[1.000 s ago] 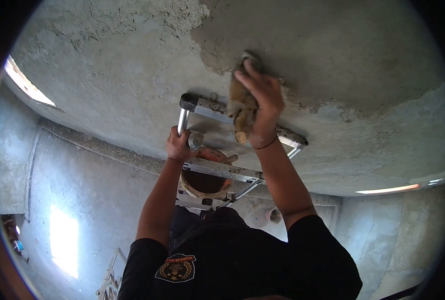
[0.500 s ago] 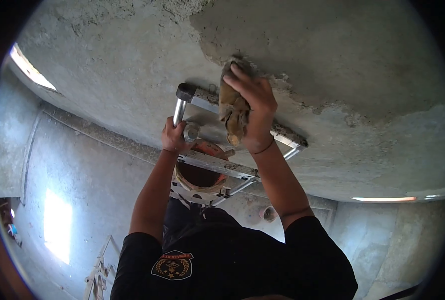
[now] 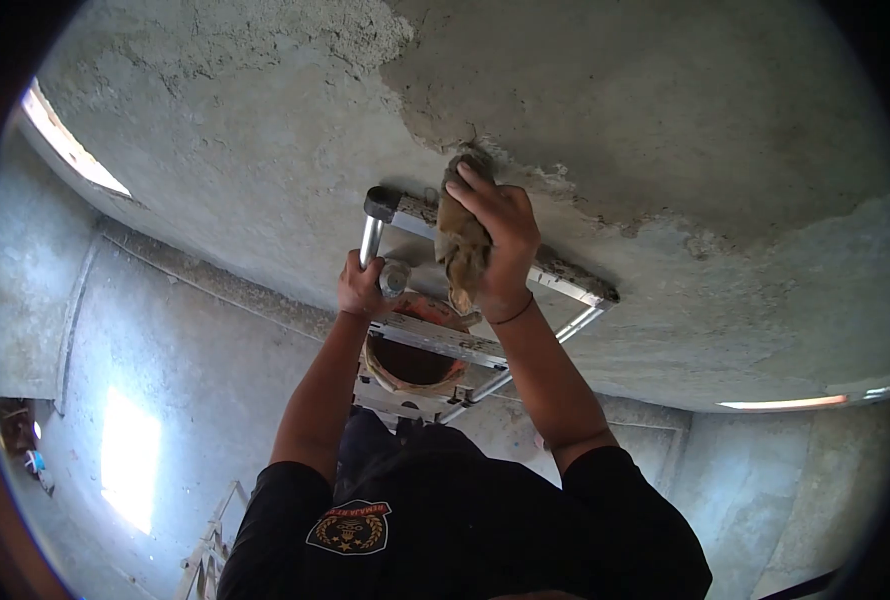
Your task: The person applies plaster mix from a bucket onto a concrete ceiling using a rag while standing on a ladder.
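Observation:
Fingers of my right hand (image 3: 505, 240) are wrapped round a crumpled, dirty tan cloth (image 3: 461, 235), whose top touches the grey plastered wall (image 3: 265, 150) at the lower edge of a darker plaster patch (image 3: 645, 110). My left hand (image 3: 362, 288) grips the metal side rail of a ladder (image 3: 372, 240) near its black end cap. Beside that hand is a round, grey-smeared end of something (image 3: 395, 278). Below both hands, an orange bucket (image 3: 435, 310) shows between the ladder's rungs.
The ladder's top bar (image 3: 575, 284) runs right along the wall. A second ladder (image 3: 205, 550) stands at the lower left. Bright light falls on the wall at left (image 3: 130, 460). A narrow opening (image 3: 70, 140) shows at the upper left.
My right hand and the cloth have moved down the wall a little. The left hand still grips the ladder; the whole view has shifted slightly.

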The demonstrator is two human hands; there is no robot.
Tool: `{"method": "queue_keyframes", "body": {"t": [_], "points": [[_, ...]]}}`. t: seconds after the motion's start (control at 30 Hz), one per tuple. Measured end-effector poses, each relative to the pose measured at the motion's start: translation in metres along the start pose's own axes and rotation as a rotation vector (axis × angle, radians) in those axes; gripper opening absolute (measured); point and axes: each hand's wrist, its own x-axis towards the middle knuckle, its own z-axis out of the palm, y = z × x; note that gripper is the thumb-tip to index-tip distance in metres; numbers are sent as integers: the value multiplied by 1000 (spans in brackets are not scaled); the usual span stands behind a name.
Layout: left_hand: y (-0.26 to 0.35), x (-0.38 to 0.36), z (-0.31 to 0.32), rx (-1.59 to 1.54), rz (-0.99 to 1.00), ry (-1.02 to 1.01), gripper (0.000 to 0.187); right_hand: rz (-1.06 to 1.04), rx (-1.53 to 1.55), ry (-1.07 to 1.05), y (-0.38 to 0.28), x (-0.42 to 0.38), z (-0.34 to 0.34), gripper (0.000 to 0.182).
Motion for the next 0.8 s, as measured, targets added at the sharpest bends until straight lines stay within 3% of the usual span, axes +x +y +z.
{"method": "queue_keyframes", "body": {"t": [0.07, 0.13, 0.2, 0.33, 0.43, 0.53, 0.6, 0.67, 0.73, 0.8], "points": [[-2, -4, 3, 21, 6, -13, 58, -20, 23, 0, -6, -3, 0, 35], [-1, -11, 1, 13, 10, -21, 57, -146, -39, 247, -13, 10, -16, 49], [-4, 7, 1, 8, 33, 4, 57, -199, -38, 311, -7, 28, -19, 56], [-2, 1, -2, -28, 77, -6, 57, -194, -114, 262, 1, 28, 4, 52], [1, 8, -6, -61, 105, 23, 54, -90, -100, 75, 2, 8, 32, 45], [-2, 2, -2, -47, 90, 16, 56, -11, 25, 1, -17, 11, 17, 41], [-3, 1, -1, -14, 65, -11, 61, 10, 16, 50, -30, 25, -1, 37], [-1, 1, -3, -29, 63, -34, 60, -94, -61, 283, -33, 41, -15, 35], [-3, 5, -3, -40, 77, -16, 59, -28, -50, 249, -21, 38, -7, 34], [-1, 2, -5, -55, 81, -13, 58, -59, -81, 64, -17, 25, 9, 34]]}}
